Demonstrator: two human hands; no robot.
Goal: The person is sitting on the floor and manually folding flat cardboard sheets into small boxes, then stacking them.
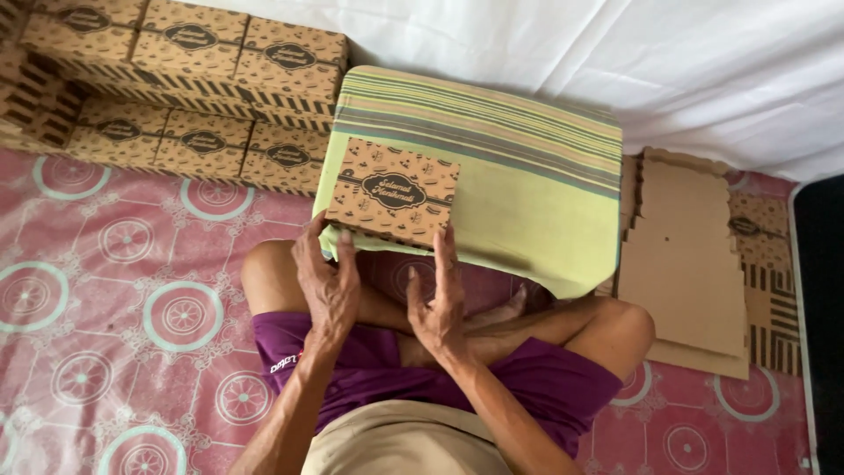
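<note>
A closed brown cardboard box (393, 190) with dark printed patterns lies on a cushion (519, 176) covered in yellow-green striped cloth. My left hand (325, 280) touches the box's near left corner, fingers spread along its edge. My right hand (437, 303) rests its fingertips against the near right corner. Neither hand wraps around the box; both press at its front side. My crossed legs in purple shorts (545, 374) sit just below the cushion.
Several finished boxes of the same kind are stacked in rows (189, 88) at the back left. A pile of flat unfolded cardboard blanks (686, 264) lies to the right. A pink patterned mat (132, 308) covers the floor; white fabric (659, 62) hangs behind.
</note>
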